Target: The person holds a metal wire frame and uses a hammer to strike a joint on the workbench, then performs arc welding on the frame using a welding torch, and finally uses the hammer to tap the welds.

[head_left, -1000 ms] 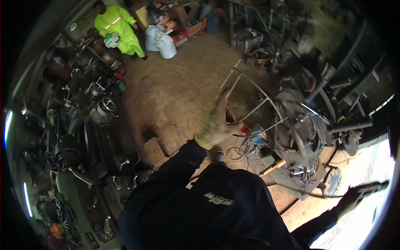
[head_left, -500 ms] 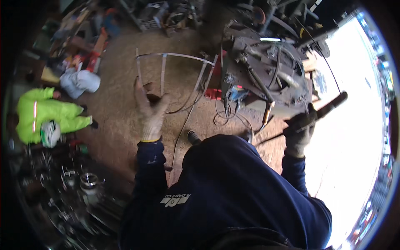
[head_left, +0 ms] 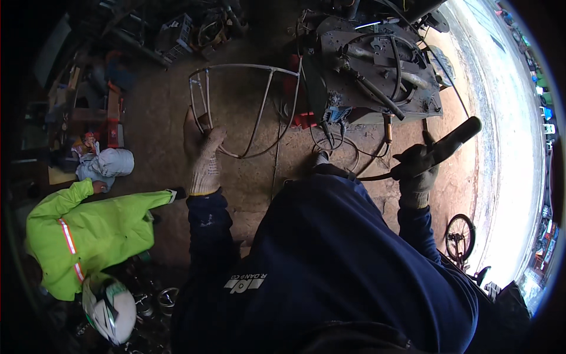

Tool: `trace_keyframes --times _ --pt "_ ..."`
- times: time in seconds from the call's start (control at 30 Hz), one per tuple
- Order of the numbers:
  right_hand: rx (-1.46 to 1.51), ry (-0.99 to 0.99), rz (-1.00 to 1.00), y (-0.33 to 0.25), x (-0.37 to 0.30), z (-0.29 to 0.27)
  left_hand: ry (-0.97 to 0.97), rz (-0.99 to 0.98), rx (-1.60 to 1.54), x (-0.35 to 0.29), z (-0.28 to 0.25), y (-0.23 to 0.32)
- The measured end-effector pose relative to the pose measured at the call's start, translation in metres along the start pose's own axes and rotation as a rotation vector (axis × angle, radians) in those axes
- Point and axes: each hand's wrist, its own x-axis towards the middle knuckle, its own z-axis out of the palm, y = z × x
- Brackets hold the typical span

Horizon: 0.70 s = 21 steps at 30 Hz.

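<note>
My left hand point(head_left: 204, 150), in a pale knit glove, is closed on the near left corner of a thin metal rod frame point(head_left: 259, 112). The frame has curved long bars joined by several short crosspieces and is held above the floor. On the right, my gloved right hand point(head_left: 417, 168) grips a dark welding electrode holder point(head_left: 454, 144), tilted up to the right. A black cable point(head_left: 374, 177) trails from below that hand toward my knees. The fingertips of my left hand are partly hidden behind the bars.
Ahead right stands a dark steel worktable point(head_left: 424, 103) with pipes and cables on it. A person in a lime-green jacket point(head_left: 94, 230) is at the left, beside a white helmet point(head_left: 109, 310). A bicycle wheel point(head_left: 460, 237) stands at right. Cables point(head_left: 339, 147) loop on the floor.
The metal frame has turned and tilted in my left hand, showing its side crosspieces. My view has shifted; the person in green appears larger and nearer. My right hand still grips the holder.
</note>
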Motion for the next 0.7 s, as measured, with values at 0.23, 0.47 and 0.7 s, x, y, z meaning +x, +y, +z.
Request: trace_keyframes --times 0.23,0.47,0.7 --pt "0.095 -0.025 0.145 0.038 0.012 0.023 -0.043 -0.175 -0.191 0.054 0.006 -0.002" --pt "0.041 -0.029 0.187 0.054 0.029 0.035 -0.158 -0.324 -0.531 0.1 0.003 -0.018" --pt "0.108 0.141 0.229 0.057 0.029 0.071 -0.336 -0.437 -0.761 0.169 -0.006 -0.05"
